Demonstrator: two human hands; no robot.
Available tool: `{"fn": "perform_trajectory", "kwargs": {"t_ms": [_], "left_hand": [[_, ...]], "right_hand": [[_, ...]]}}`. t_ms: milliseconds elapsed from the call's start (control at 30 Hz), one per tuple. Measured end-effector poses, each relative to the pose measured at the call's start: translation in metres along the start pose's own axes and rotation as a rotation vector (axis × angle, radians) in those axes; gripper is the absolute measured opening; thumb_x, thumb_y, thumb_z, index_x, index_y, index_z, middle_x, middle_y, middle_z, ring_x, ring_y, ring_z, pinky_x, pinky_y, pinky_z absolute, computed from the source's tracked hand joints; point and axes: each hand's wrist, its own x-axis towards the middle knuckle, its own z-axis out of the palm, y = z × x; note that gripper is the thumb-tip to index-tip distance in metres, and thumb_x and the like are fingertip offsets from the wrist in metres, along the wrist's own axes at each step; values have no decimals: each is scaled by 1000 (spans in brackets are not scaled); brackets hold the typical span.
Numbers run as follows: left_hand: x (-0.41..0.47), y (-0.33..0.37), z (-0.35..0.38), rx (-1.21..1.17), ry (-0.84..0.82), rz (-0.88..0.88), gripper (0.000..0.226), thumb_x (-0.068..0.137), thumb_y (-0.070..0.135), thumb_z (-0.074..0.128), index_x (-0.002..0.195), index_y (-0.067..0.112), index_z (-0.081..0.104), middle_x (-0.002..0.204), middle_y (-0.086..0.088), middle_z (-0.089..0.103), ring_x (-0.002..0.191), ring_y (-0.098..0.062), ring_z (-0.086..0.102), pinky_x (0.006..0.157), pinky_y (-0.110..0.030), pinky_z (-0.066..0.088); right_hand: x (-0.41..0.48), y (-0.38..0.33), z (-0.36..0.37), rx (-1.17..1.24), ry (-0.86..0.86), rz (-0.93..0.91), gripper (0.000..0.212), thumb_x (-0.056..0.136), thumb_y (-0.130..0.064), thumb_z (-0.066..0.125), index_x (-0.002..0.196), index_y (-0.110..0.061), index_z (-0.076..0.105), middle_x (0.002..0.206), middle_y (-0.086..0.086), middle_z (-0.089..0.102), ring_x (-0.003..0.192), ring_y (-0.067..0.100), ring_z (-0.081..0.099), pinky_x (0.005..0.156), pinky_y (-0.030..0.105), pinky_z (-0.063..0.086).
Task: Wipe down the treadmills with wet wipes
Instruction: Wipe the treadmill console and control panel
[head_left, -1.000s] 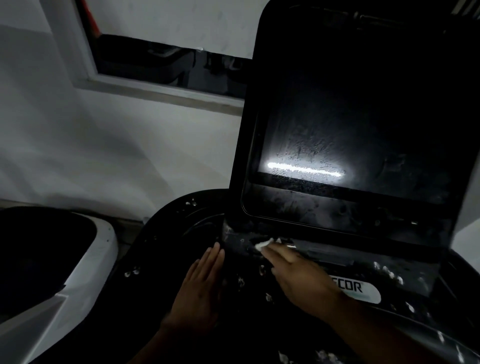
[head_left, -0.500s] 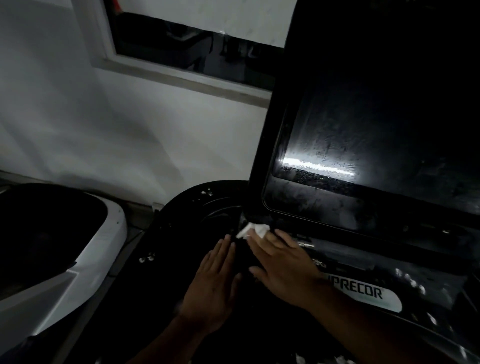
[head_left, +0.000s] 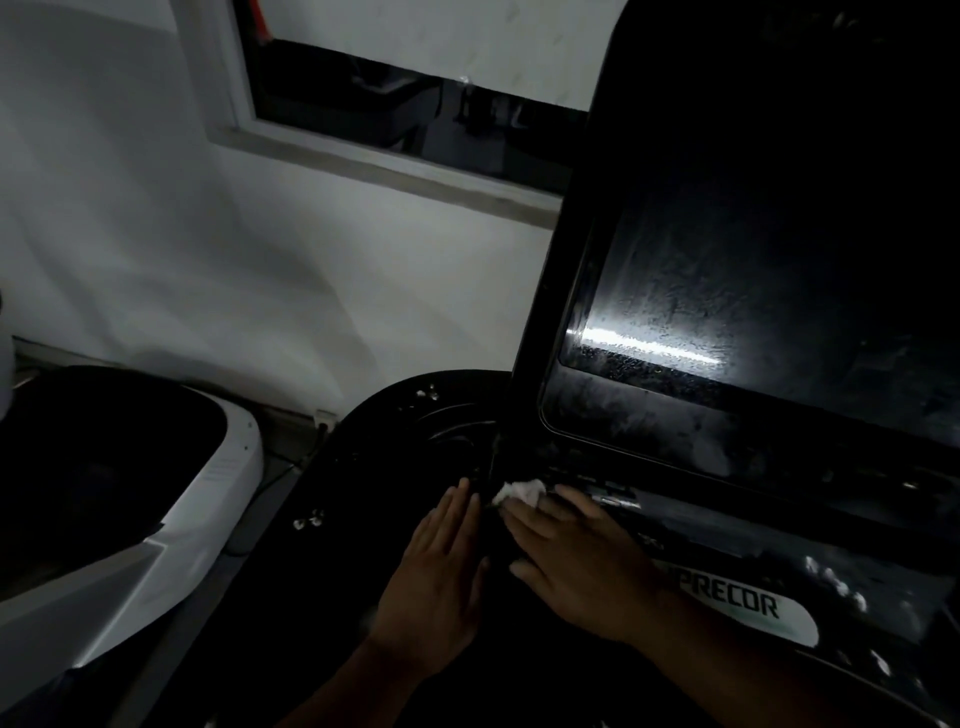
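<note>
Firstly, edges and room: the large glossy black treadmill console screen (head_left: 779, 312) stands tilted back, and its rounded lower-left corner meets a narrow dark ledge just below. Left of the screen, a black plastic side panel with a round cup-holder recess (head_left: 447, 431) spreads low and flat, giving open surface. Further left of the screen, a strip of floor separates this panel from the white-and-black moulded shroud of a neighbouring machine (head_left: 208, 493).

Hands:
- Right hand (head_left: 576, 566): fingers straight and close together, thumb spread to the side. It presses the small crumpled white wet wipe (head_left: 522, 491) against the ledge directly below the screen's lower-left corner. The wipe shows just beyond the fingertips.
- Left hand (head_left: 436, 577): flat, fingers straight and held together, palm down on the dark panel just left of the wipe. It is near the right hand but apart from it, and holds nothing.

Surroundings:
- White oval logo badge reading PRECOR (head_left: 743, 605), below the screen, beside the right wrist.
- Bright strip of reflected light (head_left: 649, 348) across the screen's lower left, with smears around it.
- Small white flecks (head_left: 309, 521) scattered on the panel left of the screen.
- Plain white wall (head_left: 260, 260) behind and left of the screen.
- Dark window in a pale frame (head_left: 395, 140) set in the wall, its right end hidden by the screen's upper-left edge.

Lighting is dim, and finer detail of the ledge cannot be told.
</note>
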Motion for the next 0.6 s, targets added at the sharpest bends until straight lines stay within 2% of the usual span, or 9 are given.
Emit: {"fn": "perform_trajectory", "kwargs": {"t_ms": [100,167,233,333,433,500,533,567,600], "left_hand": [[-1,-1,2,-50,-4,-12,63,107,43,25,152,0,38,162,-16,28,150,-31,29,116,-39,26],[0,-3,2,-37,12,8,65,107,43,21,151,-1,39,161,-18,29,150,-32,29,115,-40,27],[1,-2,2,-34,24,12,64,107,42,22,150,-2,39,161,-19,30,150,-31,27,116,-39,27],[0,-2,4,-28,28,12,63,107,43,24,152,2,37,162,-16,29,150,-29,27,116,-40,27],[1,-1,4,-30,24,9,63,107,44,22,153,4,35,163,-14,29,150,-28,28,116,-41,27],[0,0,2,-10,7,19,63,107,45,22,153,5,35,163,-13,28,151,-26,26,117,-40,25],[-1,0,0,20,2,23,64,107,46,22,154,5,36,163,-12,27,151,-24,24,118,-38,22],[-3,1,-1,52,-1,23,64,107,47,21,153,6,37,163,-10,27,152,-22,22,120,-36,19],[-6,3,-2,76,-4,16,63,107,46,21,153,6,37,163,-9,28,151,-21,22,121,-34,16]], "right_hand": [[18,-6,-2,55,37,78,59,93,-54,39,133,-18,65,139,-1,62,124,18,61,111,35,33],[5,-9,-4,112,-75,10,56,93,-55,39,132,-23,64,138,-5,62,125,14,61,109,31,42],[-20,6,-4,72,-24,-34,54,93,-53,41,134,-26,63,136,-8,64,122,10,62,105,29,45],[-37,30,-21,132,-1,91,54,96,-38,36,143,-20,56,136,-5,64,121,15,62,102,32,47],[-17,13,-17,135,31,113,64,86,-25,27,144,-20,54,132,-2,65,118,22,63,96,33,53],[-10,8,-2,346,-23,183,51,95,-27,29,134,-25,62,127,4,66,112,26,65,97,38,52],[-11,11,-7,429,-36,222,35,100,-36,40,119,-29,68,117,5,68,105,24,66,95,40,52],[-18,22,-9,394,-37,210,27,99,-48,52,103,-28,70,107,7,70,98,21,68,94,41,51],[-32,34,-2,475,-70,244,27,96,-50,59,97,-26,69,104,7,70,94,16,69,93,39,50]]}}
